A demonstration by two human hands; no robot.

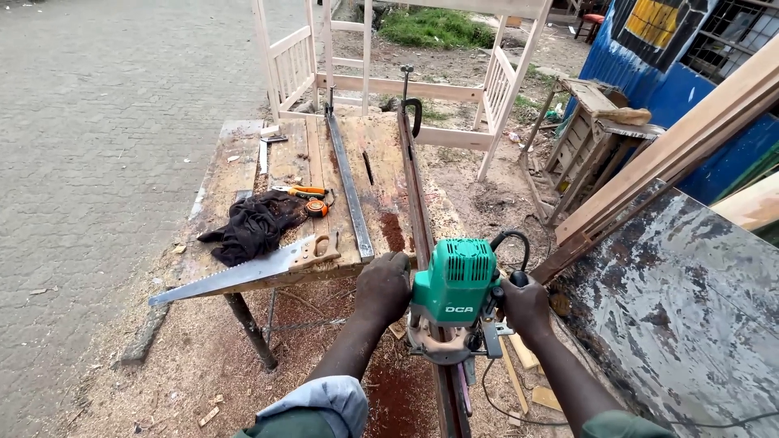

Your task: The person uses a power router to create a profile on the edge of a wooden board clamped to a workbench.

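- Now both hands, left (383, 285) and right (526, 304), are clenched on the green router (451, 296).
- It sits on the long board (415, 203) at the tabletop's (235, 166) near right edge.
- Routing seems underway; next calls for steady, level pushing.

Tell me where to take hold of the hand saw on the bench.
Take the hand saw by its wooden handle, coming from the bench's near edge. The handle lies flat on the workbench with an open grip hole, while the toothed blade juts past the left edge.
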